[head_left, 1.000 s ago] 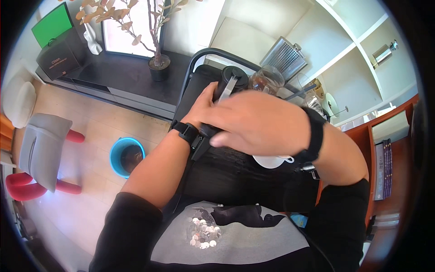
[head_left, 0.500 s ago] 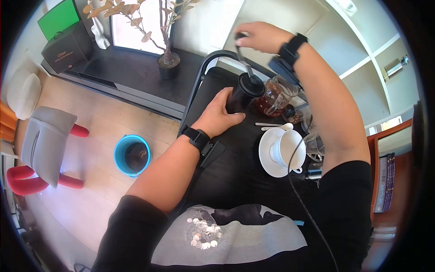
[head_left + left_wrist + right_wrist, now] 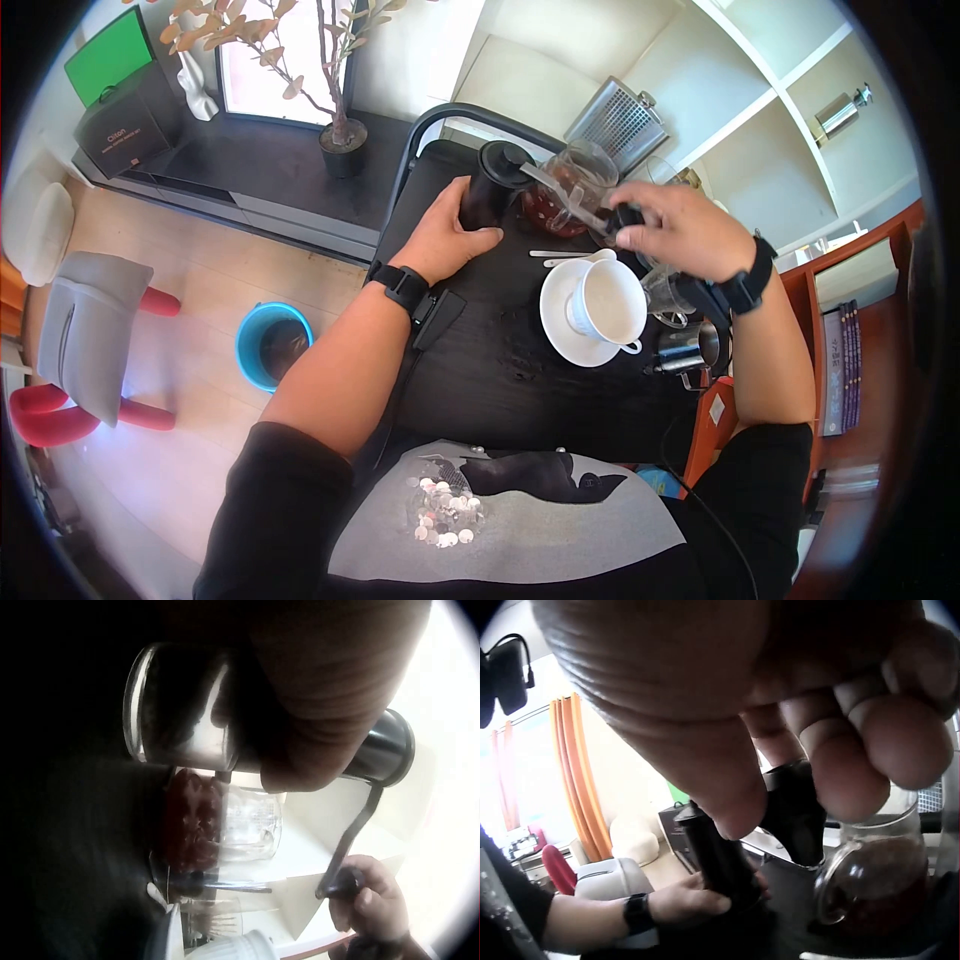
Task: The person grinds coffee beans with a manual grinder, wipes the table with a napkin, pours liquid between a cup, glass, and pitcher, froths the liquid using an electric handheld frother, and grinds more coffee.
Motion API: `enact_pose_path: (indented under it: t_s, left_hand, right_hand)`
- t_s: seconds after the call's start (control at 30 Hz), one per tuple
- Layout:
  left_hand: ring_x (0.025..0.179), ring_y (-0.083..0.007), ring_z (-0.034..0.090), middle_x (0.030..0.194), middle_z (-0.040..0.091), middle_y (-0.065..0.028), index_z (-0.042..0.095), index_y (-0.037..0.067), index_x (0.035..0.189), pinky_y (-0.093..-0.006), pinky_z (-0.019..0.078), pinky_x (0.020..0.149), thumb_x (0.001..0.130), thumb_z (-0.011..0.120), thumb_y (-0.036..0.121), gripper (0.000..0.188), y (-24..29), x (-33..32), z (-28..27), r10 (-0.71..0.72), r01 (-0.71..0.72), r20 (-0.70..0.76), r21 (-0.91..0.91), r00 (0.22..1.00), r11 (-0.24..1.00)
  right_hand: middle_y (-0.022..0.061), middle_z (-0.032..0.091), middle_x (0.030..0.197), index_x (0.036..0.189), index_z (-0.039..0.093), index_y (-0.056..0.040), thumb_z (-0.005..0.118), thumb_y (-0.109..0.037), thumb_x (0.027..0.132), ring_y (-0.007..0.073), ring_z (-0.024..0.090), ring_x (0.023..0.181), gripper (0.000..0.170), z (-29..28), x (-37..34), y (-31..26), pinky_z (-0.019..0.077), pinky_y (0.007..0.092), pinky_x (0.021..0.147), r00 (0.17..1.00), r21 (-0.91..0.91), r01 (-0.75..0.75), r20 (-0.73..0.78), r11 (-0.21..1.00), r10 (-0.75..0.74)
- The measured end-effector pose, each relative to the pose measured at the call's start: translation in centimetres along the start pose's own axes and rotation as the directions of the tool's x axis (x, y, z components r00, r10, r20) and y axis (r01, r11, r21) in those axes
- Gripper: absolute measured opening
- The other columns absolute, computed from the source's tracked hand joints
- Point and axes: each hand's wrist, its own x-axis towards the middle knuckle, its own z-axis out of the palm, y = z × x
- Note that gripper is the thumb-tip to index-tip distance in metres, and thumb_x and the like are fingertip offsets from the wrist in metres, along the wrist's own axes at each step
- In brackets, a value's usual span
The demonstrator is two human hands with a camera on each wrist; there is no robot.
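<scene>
A black hand coffee grinder point(image 3: 487, 195) stands upright on the black table, with a long metal crank point(image 3: 565, 192) on its lid. My left hand point(image 3: 440, 237) grips the grinder's body, fingers round the far side and thumb on the near side. Its clear lower part point(image 3: 184, 712) shows in the left wrist view. With my right hand point(image 3: 690, 232) I hold the black knob point(image 3: 345, 883) at the crank's end, thumb and fingers about it. The crank points right, over a glass jar point(image 3: 568, 205) with reddish-brown contents.
Right of the grinder, a white cup point(image 3: 612, 302) stands on a saucer point(image 3: 558, 335), beside light spoons point(image 3: 570, 258). A metal pitcher point(image 3: 683, 345) is at the table's right edge. A blue bucket point(image 3: 242, 348) stands on the floor at left.
My right hand has swung the crank round from over the near side of the grinder, past the far side, to the right. My left hand keeps its grip on the body.
</scene>
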Motion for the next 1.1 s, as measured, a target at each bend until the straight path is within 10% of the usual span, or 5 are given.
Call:
enact_pose_path:
  t_s: [0.43, 0.47, 0.53, 0.6, 1.1]
  left_hand:
    - [0.099, -0.019, 0.051, 0.107, 0.052, -0.0115, 0.044, 0.001, 0.115, -0.0312, 0.0403, 0.087, 0.068, 0.068, 0.009, 0.054, -2.6, 0.7, 0.1, -0.036, 0.059, 0.058, -0.461, 0.998, 0.886]
    - [0.103, -0.0196, 0.049, 0.108, 0.053, -0.0111, 0.045, 0.003, 0.116, -0.0334, 0.039, 0.089, 0.073, 0.064, 0.014, 0.048, -3.6, 0.6, -0.1, 0.034, -0.035, 0.022, 0.04, 0.999, 0.999]
    - [0.111, -0.0209, 0.044, 0.112, 0.054, -0.0103, 0.048, 0.005, 0.118, -0.0377, 0.0363, 0.094, 0.084, 0.056, 0.026, 0.041, -4.6, 0.3, -0.4, 0.173, -0.144, 0.071, 0.879, 0.982, 0.455]
    - [0.108, -0.0229, 0.047, 0.119, 0.047, -0.0152, 0.043, -0.006, 0.118, -0.0311, 0.0383, 0.09, 0.069, 0.069, 0.011, 0.057, -0.3, 0.0, -0.1, -0.038, 0.042, 0.059, -0.075, 0.998, 0.996]
    - [0.092, -0.0133, 0.049, 0.098, 0.054, -0.0059, 0.043, 0.001, 0.113, -0.0264, 0.0387, 0.084, 0.069, 0.068, 0.009, 0.052, -1.3, 0.2, 0.2, 0.041, -0.036, -0.049, 0.103, 0.998, 0.994]
  right_hand:
    - [0.0149, 0.057, 0.073, 0.103, 0.052, -0.0064, 0.059, -0.024, 0.078, 0.0319, 0.058, 0.069, 0.031, 3.5, 5.8, -10.9, 0.0445, 0.0384, 0.06, 0.802, -0.103, 0.597, 0.104, 0.795, -0.589]
    - [0.0168, 0.057, 0.075, 0.102, 0.053, -0.0062, 0.059, -0.025, 0.077, 0.034, 0.057, 0.072, 0.032, 4.0, 7.6, -11.0, 0.0443, 0.0403, 0.062, 0.779, -0.079, 0.626, 0.018, 0.776, -0.626]
    - [0.0174, 0.06, 0.075, 0.088, 0.056, -0.0011, 0.058, -0.027, 0.077, 0.0346, 0.058, 0.08, 0.029, 3.0, 10.7, -12.2, 0.0451, 0.0432, 0.069, 0.804, -0.046, 0.595, 0.032, 0.802, -0.594]
    - [0.017, 0.061, 0.081, 0.093, 0.059, -0.0025, 0.056, -0.031, 0.077, 0.0341, 0.058, 0.082, 0.033, 2.1, 13.9, -12.1, 0.0448, 0.0437, 0.072, 0.855, -0.02, 0.517, 0.043, 0.856, -0.516]
    - [0.0056, 0.054, 0.065, 0.11, 0.055, -0.003, 0.059, -0.032, 0.083, 0.0121, 0.05, 0.053, 0.04, -0.9, 12.2, 3.7, 0.042, 0.0264, 0.05, 0.992, -0.041, -0.089, -0.099, 0.995, 0.085]
